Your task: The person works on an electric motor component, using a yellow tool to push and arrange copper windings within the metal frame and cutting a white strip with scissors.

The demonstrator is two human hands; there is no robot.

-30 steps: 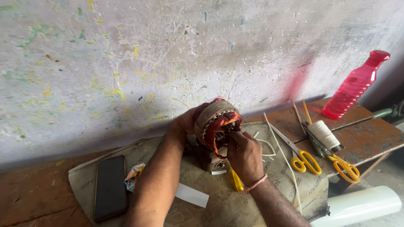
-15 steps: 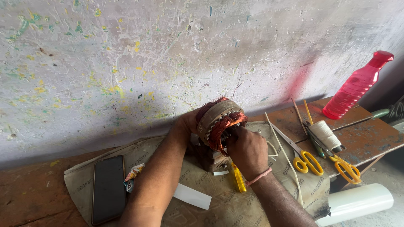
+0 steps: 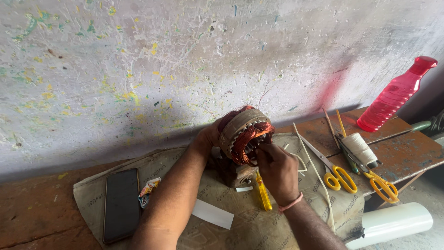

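A round motor stator (image 3: 244, 134) with copper wire windings stands tilted on a small wooden block (image 3: 233, 173) on a sheet of grey paper (image 3: 240, 222). My left hand (image 3: 210, 135) grips the stator's back from the left and holds it steady. My right hand (image 3: 276, 169) is at the stator's front, its fingertips pinched on the copper windings at the right rim. A yellow-handled tool (image 3: 263, 194) lies on the paper just under my right hand.
A dark phone (image 3: 121, 203) and a small wrapper (image 3: 147, 190) lie at the left, a white paper strip (image 3: 212, 214) in front. Two yellow-handled scissors (image 3: 340, 178) (image 3: 384, 187), a thread spool (image 3: 362, 149), thin sticks and a red bottle (image 3: 395, 95) are right. A white roll (image 3: 393, 222) hangs off the bench edge.
The stator has turned a little and now tilts more toward me. My right hand has shifted from its lower front up to the windings at the right rim.
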